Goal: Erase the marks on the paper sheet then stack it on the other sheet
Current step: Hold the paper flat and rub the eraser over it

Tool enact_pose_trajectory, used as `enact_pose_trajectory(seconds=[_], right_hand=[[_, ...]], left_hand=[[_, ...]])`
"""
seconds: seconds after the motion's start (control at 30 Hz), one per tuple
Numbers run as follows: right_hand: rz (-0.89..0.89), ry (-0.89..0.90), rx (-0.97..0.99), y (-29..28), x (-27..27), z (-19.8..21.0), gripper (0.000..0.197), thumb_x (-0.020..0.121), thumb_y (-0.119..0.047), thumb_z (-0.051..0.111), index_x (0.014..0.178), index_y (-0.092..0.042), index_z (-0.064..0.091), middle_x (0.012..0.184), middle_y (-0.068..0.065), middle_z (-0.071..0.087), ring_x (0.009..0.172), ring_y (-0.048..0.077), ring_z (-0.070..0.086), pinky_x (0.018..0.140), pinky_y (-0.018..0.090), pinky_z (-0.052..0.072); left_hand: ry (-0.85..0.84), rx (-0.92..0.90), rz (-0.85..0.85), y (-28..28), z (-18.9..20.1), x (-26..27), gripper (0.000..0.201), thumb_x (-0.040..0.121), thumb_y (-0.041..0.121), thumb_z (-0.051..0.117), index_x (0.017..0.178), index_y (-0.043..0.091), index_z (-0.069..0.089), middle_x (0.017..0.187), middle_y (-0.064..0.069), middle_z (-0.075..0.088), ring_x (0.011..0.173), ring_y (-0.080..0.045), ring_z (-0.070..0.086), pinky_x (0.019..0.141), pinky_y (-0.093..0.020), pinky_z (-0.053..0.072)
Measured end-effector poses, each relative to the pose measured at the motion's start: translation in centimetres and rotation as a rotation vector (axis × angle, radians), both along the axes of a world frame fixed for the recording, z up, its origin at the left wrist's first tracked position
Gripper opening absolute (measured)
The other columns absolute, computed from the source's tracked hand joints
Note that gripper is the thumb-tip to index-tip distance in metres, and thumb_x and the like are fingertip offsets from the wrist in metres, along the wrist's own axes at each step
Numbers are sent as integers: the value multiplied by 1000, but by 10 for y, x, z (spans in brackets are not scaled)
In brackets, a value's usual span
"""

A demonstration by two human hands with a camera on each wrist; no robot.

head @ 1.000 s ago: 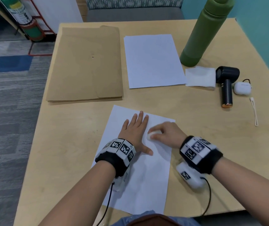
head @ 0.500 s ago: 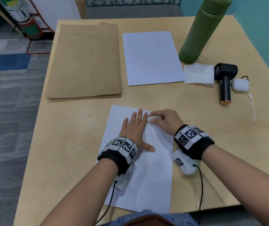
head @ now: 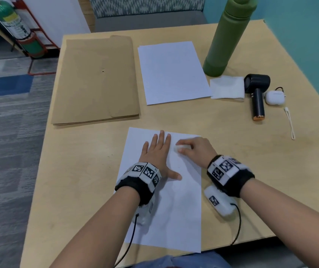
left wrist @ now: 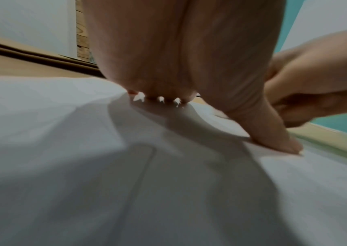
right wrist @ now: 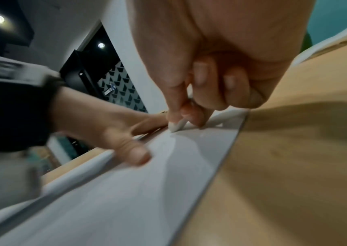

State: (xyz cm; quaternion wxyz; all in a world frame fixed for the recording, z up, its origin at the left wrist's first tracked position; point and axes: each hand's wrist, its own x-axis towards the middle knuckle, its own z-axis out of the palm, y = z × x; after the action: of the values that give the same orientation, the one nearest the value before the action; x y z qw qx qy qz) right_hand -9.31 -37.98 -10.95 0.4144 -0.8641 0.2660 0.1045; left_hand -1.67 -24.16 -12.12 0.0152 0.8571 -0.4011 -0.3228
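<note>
Since half a second ago, the eraser (head: 182, 148) is being seen slightly nearer along the paper sheet (head: 176, 215), pinched in the curled grip of the right hand (head: 195, 150). From the head view, the sheet is being pressed flat onto the table (head: 89, 171) by the left hand (head: 157, 154), fingers straight and spread; the other sheet (head: 173, 71) is lying farther back, between an envelope (head: 96, 80) and a green bottle (head: 230, 35).

From the left wrist, the left hand (left wrist: 181, 55) is being shown with its thumb tip on the sheet (left wrist: 84, 149).

From the right wrist, the eraser (right wrist: 178, 126) is being held against the sheet (right wrist: 147, 191) by thumb and fingertips (right wrist: 189, 114) of the right hand (right wrist: 221, 55), beside the flat left hand (right wrist: 109, 126).
</note>
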Motion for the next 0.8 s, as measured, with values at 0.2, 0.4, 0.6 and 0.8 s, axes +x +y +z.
enact_pose_trajectory(seconds=[0.2, 0.4, 0.6, 0.8], right_hand=[[232, 142, 0, 4, -26, 5, 27, 84, -28, 62, 110, -23, 68, 122, -1, 65, 115, 16, 56, 97, 26, 40], [-41, -20, -52, -1, 12, 4, 23, 86, -27, 60, 106, -22, 69, 122, 2, 64, 115, 21, 55, 98, 32, 42], [228, 120, 46, 1, -35, 6, 15, 82, -30, 63, 94, -29, 71, 106, -2, 71, 94, 12, 61, 89, 31, 46], [9, 27, -91, -6, 14, 4, 26, 87, -29, 58, 111, -25, 67, 125, 1, 63, 116, 20, 55, 98, 30, 41]], left_hand=[[-23, 5, 11, -1, -2, -6, 134, 65, 68, 69, 146, 19, -25, 152, -1, -34, 141, -20, -27, 114, -43, -14], [-27, 23, -1, -2, 0, -4, 133, 66, 68, 68, 145, 18, -26, 151, -1, -34, 142, -22, -27, 114, -43, -13], [-16, 22, 3, -2, -3, -5, 133, 66, 68, 68, 145, 19, -27, 151, -1, -36, 141, -21, -28, 114, -43, -14], [-19, 33, -3, -2, -1, -4, 132, 67, 69, 66, 145, 18, -26, 151, -1, -36, 142, -22, -27, 114, -44, -13]])
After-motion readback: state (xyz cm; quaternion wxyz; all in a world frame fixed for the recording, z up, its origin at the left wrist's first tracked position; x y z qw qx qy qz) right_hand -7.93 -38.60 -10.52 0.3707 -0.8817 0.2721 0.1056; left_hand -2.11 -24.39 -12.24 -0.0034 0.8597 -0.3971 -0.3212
